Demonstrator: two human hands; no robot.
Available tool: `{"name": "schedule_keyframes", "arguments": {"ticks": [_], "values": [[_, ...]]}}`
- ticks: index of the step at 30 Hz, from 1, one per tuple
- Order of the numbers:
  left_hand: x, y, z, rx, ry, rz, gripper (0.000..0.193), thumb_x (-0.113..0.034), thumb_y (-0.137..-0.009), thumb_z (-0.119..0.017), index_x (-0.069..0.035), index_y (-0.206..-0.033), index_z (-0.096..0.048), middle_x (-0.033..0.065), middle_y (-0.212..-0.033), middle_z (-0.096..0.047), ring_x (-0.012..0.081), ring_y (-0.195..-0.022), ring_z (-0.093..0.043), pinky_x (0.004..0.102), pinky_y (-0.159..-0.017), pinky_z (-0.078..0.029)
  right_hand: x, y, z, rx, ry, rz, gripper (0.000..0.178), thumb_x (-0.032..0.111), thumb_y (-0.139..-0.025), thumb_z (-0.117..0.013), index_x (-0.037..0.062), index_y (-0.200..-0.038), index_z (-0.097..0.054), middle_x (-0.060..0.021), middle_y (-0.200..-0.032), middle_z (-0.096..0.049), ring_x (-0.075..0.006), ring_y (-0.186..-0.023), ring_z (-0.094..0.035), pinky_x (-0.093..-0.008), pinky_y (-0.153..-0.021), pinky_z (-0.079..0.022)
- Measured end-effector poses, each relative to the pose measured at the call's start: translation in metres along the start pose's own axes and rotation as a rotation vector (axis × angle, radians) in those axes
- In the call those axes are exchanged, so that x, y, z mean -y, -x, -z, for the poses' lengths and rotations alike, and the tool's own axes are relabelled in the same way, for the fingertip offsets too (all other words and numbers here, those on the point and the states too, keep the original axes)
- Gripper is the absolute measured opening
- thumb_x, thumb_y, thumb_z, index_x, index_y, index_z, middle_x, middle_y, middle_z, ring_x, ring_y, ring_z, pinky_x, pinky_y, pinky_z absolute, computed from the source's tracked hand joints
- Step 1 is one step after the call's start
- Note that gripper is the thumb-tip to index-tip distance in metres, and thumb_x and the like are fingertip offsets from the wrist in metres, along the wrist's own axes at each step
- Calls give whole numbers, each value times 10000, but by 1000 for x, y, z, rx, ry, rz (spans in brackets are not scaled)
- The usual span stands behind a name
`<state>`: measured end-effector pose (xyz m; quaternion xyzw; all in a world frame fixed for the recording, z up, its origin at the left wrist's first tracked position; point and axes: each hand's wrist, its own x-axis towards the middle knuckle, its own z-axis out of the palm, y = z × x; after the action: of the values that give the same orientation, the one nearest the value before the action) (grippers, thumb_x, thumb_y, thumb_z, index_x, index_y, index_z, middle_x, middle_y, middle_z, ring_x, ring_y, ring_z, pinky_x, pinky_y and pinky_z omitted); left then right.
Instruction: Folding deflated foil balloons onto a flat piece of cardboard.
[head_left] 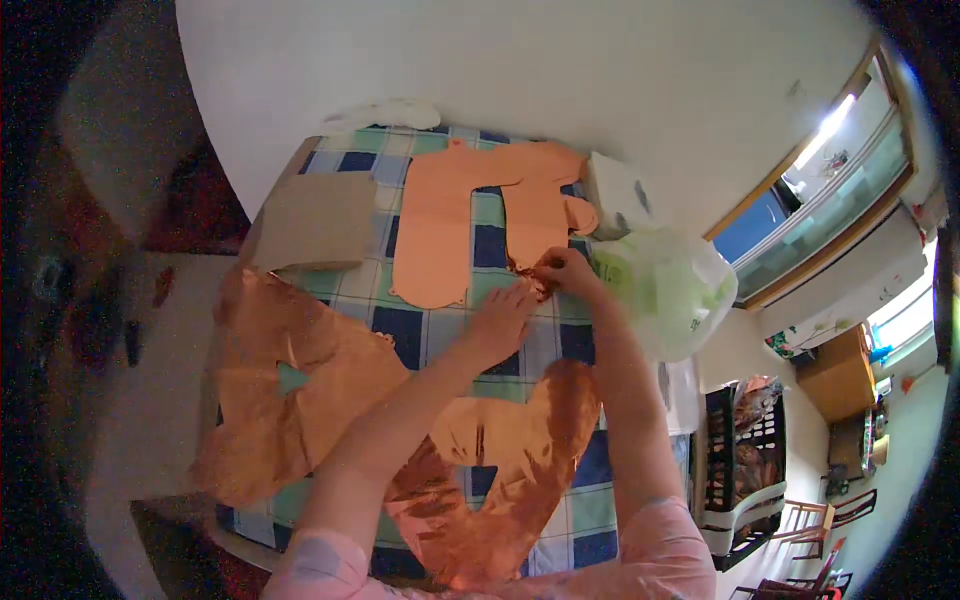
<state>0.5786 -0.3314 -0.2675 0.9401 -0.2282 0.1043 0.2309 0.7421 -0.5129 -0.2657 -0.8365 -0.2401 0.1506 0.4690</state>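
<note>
Pinching one foil bit (541, 288): right hand (570, 270), grip closed; left hand (503, 320), grip unclear (fingers partly hidden); two large foils (545, 425) below.

The orange shape (433, 235) looks smooth and matt, the copper-coloured sheet (560, 420) glossy foil, the bag (685, 290) plastic.

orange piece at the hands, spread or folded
Mostly spread: the orange piece lies flat on the checked cloth, though one end looks crumpled by the left hand and right hand.

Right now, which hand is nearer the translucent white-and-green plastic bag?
Right. The right hand is just left of the translucent white-and-green plastic bag; the left hand is farther left.
</note>
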Motion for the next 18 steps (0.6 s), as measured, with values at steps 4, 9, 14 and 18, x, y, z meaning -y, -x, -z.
{"name": "schedule_keyframes", "arguments": {"ticks": [4, 9, 14, 18], "values": [[19, -5, -26, -136, -99, 16, 494, -257, -898, -501, -42, -1336, -427, 137, -1412, -390, 286, -1334, -318, 457, -1094, -245, 8, -6, -12, -36, 116, 90, 191, 220, -827, -666, 34, -785, -647, -40, -698, -648, -148, -575, -579, -321, -551, -488], [12, -9, -30, -159, -151, 7, 504, -303, -922, -444, -36, -1348, -414, 131, -1417, -386, 277, -1349, -296, 451, -1106, -225, 8, -7, 0, -535, 650, 344, 279, 279, -894, -572, 16, -962, -636, -75, -724, -622, -138, -632, -579, -302, -576, -473], [9, -12, -26, -21, -155, 58, 513, -323, -933, -425, -35, -1356, -405, 115, -1424, -381, 261, -1360, -281, 444, -1116, -209, 100, -29, 80, -909, 223, 279, 222, 235, -922, -521, 35, -971, -606, -102, -787, -617, -137, -721, -580, -307, -640, -476], [21, -9, -38, -81, -171, 68, 519, -314, -928, -428, -25, -1358, -395, 116, -1427, -373, 261, -1362, -276, 443, -1115, -210, 160, -46, 109, -882, -72, 454, 197, 127, -908, -521, 1, -1055, -558, -82, -892, -629, -146, -811, -599, -288, -708, -486]]}}
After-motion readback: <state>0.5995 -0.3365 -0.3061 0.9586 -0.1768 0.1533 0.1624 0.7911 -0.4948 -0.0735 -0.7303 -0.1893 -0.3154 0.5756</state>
